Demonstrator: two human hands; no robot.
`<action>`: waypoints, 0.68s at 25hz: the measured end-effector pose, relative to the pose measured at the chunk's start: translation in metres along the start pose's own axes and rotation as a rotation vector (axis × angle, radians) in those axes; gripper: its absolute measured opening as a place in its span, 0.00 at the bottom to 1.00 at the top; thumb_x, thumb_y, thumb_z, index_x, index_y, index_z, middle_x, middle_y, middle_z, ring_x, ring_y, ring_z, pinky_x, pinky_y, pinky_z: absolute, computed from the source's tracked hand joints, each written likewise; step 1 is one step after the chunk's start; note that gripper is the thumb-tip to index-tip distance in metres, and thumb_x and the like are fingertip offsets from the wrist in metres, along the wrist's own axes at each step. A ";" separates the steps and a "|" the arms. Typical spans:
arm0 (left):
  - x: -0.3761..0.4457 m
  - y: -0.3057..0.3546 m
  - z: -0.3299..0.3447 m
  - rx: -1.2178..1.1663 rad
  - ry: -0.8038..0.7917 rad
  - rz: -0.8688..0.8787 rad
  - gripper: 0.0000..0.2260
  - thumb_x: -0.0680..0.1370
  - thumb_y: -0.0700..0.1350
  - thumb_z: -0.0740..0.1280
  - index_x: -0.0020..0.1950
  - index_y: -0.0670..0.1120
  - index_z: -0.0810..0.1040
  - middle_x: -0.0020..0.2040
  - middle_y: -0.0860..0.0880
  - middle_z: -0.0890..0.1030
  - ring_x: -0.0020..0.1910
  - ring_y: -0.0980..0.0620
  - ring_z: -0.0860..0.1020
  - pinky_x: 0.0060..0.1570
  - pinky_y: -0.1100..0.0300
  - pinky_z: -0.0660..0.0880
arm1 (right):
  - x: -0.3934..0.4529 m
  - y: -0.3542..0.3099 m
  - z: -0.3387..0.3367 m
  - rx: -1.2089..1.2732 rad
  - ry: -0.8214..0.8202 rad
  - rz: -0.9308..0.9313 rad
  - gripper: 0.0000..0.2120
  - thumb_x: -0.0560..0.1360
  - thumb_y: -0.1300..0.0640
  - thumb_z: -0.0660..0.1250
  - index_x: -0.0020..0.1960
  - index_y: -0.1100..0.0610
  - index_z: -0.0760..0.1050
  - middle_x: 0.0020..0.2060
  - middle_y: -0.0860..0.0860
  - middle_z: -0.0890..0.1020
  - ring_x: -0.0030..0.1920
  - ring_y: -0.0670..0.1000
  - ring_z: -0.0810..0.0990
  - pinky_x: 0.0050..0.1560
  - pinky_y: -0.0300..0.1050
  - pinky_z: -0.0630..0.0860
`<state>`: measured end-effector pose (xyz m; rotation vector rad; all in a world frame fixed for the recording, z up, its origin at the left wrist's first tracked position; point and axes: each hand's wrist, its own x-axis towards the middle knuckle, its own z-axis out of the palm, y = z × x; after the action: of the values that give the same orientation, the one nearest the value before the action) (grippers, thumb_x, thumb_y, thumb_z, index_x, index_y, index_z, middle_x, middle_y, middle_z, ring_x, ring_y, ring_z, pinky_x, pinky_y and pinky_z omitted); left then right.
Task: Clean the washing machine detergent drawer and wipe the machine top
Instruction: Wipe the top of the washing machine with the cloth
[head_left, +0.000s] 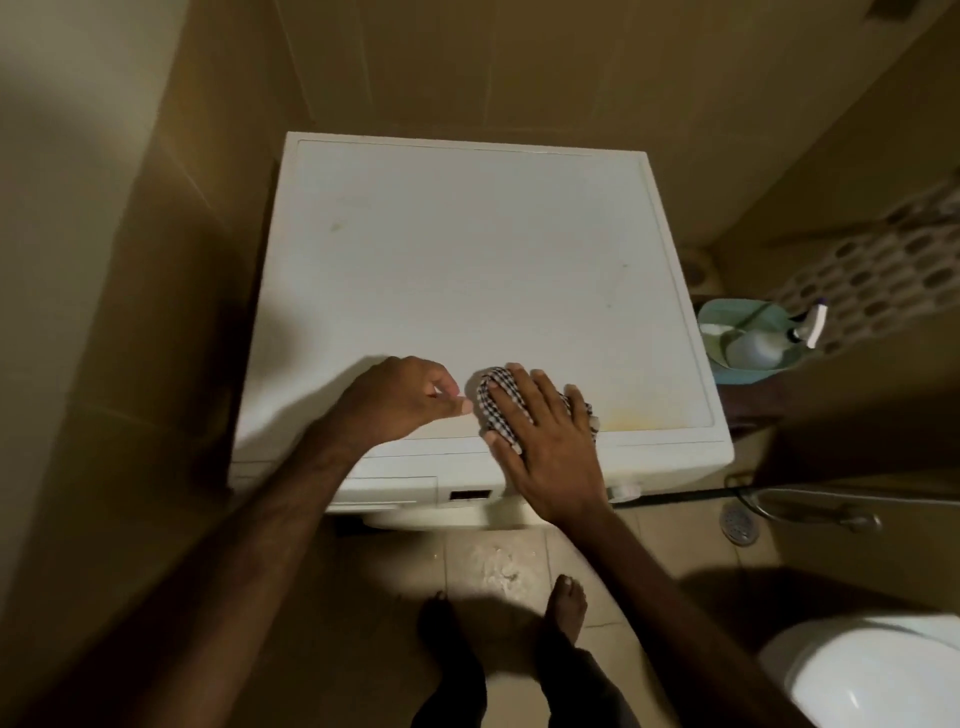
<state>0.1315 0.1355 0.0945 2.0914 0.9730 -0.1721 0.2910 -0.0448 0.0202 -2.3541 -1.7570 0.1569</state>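
The right hand (540, 441) lies flat, fingers straight, pressing a cloth (498, 410) (mostly hidden beneath the palm) on the machine top (467, 260). Just beside it, the left hand (400, 400) rests loosely curled, empty. Tiled walls close around.

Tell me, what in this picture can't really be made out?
- Head view: most of the checked cloth, covered by the right hand.
- Detergent drawer: the left hand's forearm crosses it; dirt unreadable.
- Display: too small.
- Toilet: cut by the frame edge.
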 end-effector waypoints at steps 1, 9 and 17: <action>0.009 0.014 0.011 0.003 0.002 0.015 0.15 0.75 0.65 0.72 0.53 0.56 0.85 0.42 0.60 0.82 0.43 0.61 0.79 0.41 0.64 0.71 | -0.007 0.016 -0.005 -0.013 0.003 0.058 0.28 0.85 0.37 0.50 0.82 0.46 0.62 0.83 0.49 0.59 0.83 0.55 0.57 0.80 0.64 0.52; 0.066 0.110 0.088 0.057 -0.005 0.137 0.20 0.79 0.66 0.64 0.60 0.55 0.83 0.54 0.55 0.86 0.52 0.54 0.82 0.51 0.58 0.75 | -0.048 0.141 -0.032 -0.019 0.099 0.366 0.29 0.84 0.35 0.48 0.82 0.45 0.62 0.81 0.49 0.63 0.81 0.56 0.59 0.79 0.65 0.53; 0.116 0.220 0.166 -0.034 0.114 0.048 0.20 0.83 0.62 0.61 0.51 0.48 0.83 0.44 0.49 0.85 0.40 0.51 0.80 0.36 0.60 0.68 | -0.030 0.185 -0.038 0.237 0.138 0.446 0.29 0.83 0.42 0.60 0.82 0.47 0.59 0.81 0.51 0.62 0.67 0.56 0.72 0.63 0.57 0.75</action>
<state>0.3972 -0.0002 0.0702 2.1102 0.9843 -0.0119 0.4633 -0.1284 0.0154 -2.4692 -1.0674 0.2442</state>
